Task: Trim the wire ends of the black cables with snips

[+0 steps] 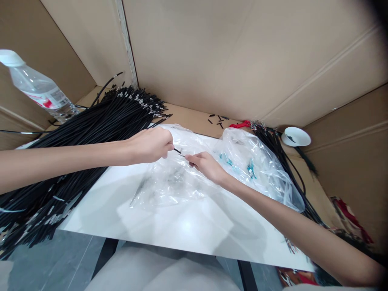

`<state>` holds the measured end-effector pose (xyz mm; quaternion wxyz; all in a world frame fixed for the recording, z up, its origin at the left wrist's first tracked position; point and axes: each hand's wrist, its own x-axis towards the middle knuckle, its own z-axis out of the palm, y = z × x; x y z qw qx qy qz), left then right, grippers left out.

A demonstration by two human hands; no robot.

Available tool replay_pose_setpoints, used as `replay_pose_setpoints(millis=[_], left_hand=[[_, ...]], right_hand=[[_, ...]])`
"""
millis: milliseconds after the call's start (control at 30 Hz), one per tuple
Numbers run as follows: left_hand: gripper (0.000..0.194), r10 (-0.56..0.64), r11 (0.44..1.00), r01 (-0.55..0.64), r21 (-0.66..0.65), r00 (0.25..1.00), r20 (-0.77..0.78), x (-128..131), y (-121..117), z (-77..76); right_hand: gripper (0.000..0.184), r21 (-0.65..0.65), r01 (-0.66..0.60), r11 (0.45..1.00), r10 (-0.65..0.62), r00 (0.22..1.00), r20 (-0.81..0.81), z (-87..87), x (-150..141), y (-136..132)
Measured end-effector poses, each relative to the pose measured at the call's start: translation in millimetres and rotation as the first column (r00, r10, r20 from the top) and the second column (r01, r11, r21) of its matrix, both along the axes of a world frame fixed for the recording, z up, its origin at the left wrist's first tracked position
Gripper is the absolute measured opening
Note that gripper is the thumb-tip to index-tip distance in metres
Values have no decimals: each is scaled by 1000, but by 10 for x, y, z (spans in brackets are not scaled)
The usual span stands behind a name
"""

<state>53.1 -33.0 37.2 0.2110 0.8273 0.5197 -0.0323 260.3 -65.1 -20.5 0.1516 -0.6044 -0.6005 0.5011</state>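
Over the middle of the white tabletop (pixel 100 214), my left hand (pixel 151 144) is closed around a thin black cable (pixel 177 150), whose end sticks out to the right. Just beside that end, my right hand (pixel 207 166) pinches a small thin piece (pixel 181 155); it is too small to name. The tips of the two pieces are very close, and I cannot tell if they touch. Beneath both hands lies a transparent plastic bag (pixel 169 182). A second plastic bag (pixel 266 173), with small teal pieces (pixel 251 169) in it, rests to the right of my right hand.
A large bundle of black cables (pixel 100 125) covers the left side, with a water bottle (pixel 45 89) behind it. Short black bits (pixel 220 119) lie near the cardboard wall (pixel 218 56). On the right are more dark cables (pixel 273 143) and a white bowl (pixel 296 137).
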Motion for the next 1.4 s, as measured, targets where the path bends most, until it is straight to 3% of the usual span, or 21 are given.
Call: replay_pose_setpoints(millis=[300, 867, 1400], left_hand=[[32, -7, 1000, 6, 12, 999, 34, 13, -17, 29], [34, -27, 1000, 26, 15, 999, 43, 16, -38, 24], [34, -20, 1000, 20, 13, 999, -33, 55, -75, -4]], right_hand=[[41, 90, 4, 996, -9, 998, 56, -42, -39, 20], [39, -11, 74, 997, -75, 988, -137, -67, -52, 61], [42, -19, 16, 1000, -18, 996, -87, -85, -64, -20]])
